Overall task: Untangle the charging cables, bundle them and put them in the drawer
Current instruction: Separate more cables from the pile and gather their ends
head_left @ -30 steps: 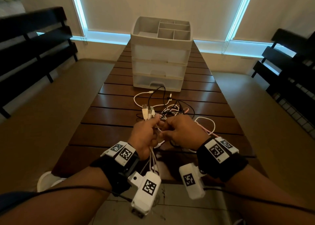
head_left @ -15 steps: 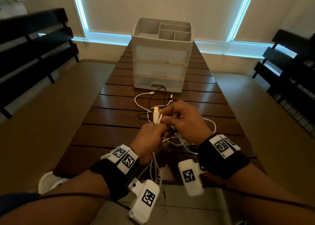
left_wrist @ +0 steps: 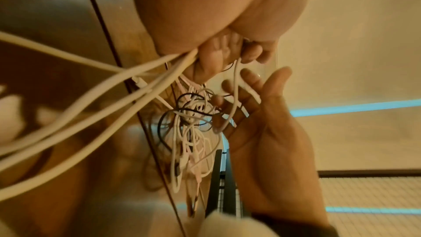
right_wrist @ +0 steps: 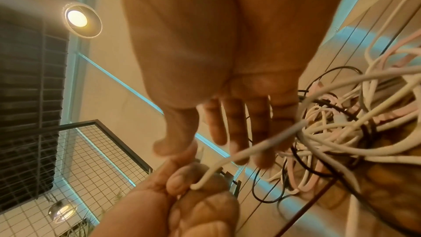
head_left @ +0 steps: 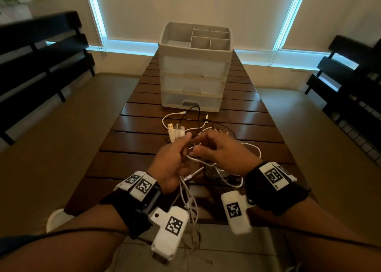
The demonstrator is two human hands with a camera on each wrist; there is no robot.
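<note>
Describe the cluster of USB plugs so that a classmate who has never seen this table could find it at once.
Start at the white drawer unit standing on the slatted wooden table. Come toward the person, past the loose cable loops, to the left hand. The USB plugs stick up side by side from its fingertips: short white blocks with metal ends, unlike the thin tangled cords beside them.
</note>
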